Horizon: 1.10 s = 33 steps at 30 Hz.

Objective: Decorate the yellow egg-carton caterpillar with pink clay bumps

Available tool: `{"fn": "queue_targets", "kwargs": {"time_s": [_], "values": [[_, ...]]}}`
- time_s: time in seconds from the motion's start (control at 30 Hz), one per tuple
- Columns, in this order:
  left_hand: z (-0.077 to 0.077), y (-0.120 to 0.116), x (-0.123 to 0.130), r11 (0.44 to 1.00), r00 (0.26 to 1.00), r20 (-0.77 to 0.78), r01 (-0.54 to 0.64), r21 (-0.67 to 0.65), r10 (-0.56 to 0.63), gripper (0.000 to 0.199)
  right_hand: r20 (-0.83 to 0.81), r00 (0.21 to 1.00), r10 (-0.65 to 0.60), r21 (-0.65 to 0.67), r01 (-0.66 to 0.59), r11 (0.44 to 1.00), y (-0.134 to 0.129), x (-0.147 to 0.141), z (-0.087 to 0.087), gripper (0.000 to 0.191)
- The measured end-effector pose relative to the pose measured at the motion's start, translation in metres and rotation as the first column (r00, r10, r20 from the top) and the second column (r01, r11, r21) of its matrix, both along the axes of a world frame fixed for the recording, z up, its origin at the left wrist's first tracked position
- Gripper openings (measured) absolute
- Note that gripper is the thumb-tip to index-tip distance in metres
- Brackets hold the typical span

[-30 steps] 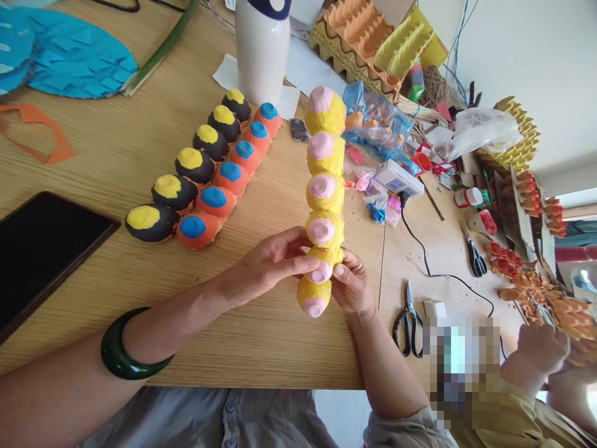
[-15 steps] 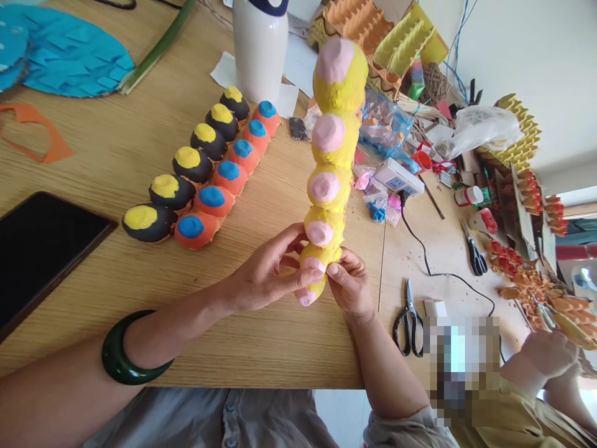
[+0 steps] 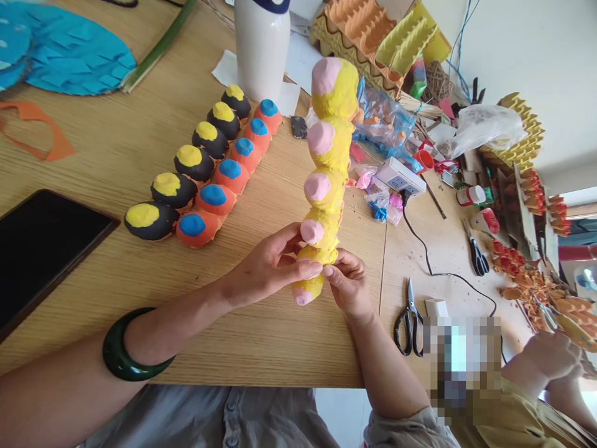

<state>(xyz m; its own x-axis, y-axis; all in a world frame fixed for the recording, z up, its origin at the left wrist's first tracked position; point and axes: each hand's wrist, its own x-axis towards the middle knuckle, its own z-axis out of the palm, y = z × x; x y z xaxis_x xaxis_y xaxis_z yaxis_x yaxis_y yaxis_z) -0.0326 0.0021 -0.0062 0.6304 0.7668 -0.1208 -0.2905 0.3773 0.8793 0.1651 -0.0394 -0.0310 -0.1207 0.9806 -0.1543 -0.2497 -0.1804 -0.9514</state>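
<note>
A strip of egg-carton cups covered in yellow clay (image 3: 329, 155), each with a pink clay cap, is held up on end above the table. My left hand (image 3: 275, 267) grips its lower left side, thumb across the front near the bottom cups. On the lower right edge, my right hand (image 3: 349, 280) pinches the strip between thumb and fingers. Left of it on the table lie a strip of black cups with yellow caps (image 3: 176, 190) and a strip of orange cups with blue caps (image 3: 229, 175), side by side.
A white tumbler (image 3: 262, 53) stands behind the strips. A tablet (image 3: 49, 252) lies at left. On the right are black-handled scissors (image 3: 408, 326), a power strip (image 3: 400, 177) with a cord, egg cartons (image 3: 359, 31) and a co-worker's hands (image 3: 543, 354).
The yellow strip has turned slightly, so its pink caps face more to the left, and its top has dropped a little. Both hands keep their hold.
</note>
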Motion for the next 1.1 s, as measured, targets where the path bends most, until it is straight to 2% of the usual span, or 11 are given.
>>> {"fn": "queue_targets", "kwargs": {"time_s": [0.13, 0.27, 0.4, 0.53, 0.67, 0.8, 0.97, 1.1], "values": [[-0.006, 0.001, 0.0, 0.994, 0.997, 0.071, 0.042, -0.098, -0.035, 0.029, 0.033, 0.999, 0.011, -0.018, -0.01, 1.0, 0.0, -0.001, -0.001, 0.023], [-0.001, 0.006, 0.0, 0.989, 0.995, 0.096, 0.052, -0.136, -0.039, 0.022, 0.007, 0.999, -0.054, -0.081, 0.054, 0.995, 0.001, -0.002, 0.003, 0.028], [0.001, 0.007, 0.0, 0.989, 0.994, 0.107, 0.033, -0.141, -0.018, 0.028, -0.043, 0.993, -0.114, -0.135, 0.107, 0.985, 0.004, -0.004, 0.01, 0.032], [-0.001, 0.007, -0.001, 0.981, 0.993, 0.116, 0.054, -0.186, -0.032, 0.031, -0.055, 0.991, -0.122, -0.172, 0.111, 0.979, 0.005, -0.004, 0.012, 0.036], [0.0, 0.006, -0.001, 0.992, 0.994, 0.084, 0.072, -0.105, -0.063, 0.039, -0.048, 0.993, -0.109, -0.168, 0.1, 0.981, 0.005, -0.004, 0.011, 0.034], [-0.001, 0.001, 0.001, 0.999, 1.0, -0.005, 0.008, -0.042, -0.008, 0.05, -0.04, 0.994, -0.106, -0.173, 0.098, 0.98, 0.004, -0.004, 0.009, 0.034], [-0.005, 0.001, 0.002, 1.0, 0.999, -0.031, -0.014, -0.004, 0.014, 0.045, -0.088, 0.99, -0.107, -0.215, 0.086, 0.973, 0.005, -0.004, 0.009, 0.033], [-0.001, 0.004, 0.0, 0.998, 0.998, -0.05, -0.046, 0.035, 0.047, 0.037, -0.115, 0.988, -0.101, -0.21, 0.075, 0.975, 0.006, -0.004, 0.01, 0.031]]}}
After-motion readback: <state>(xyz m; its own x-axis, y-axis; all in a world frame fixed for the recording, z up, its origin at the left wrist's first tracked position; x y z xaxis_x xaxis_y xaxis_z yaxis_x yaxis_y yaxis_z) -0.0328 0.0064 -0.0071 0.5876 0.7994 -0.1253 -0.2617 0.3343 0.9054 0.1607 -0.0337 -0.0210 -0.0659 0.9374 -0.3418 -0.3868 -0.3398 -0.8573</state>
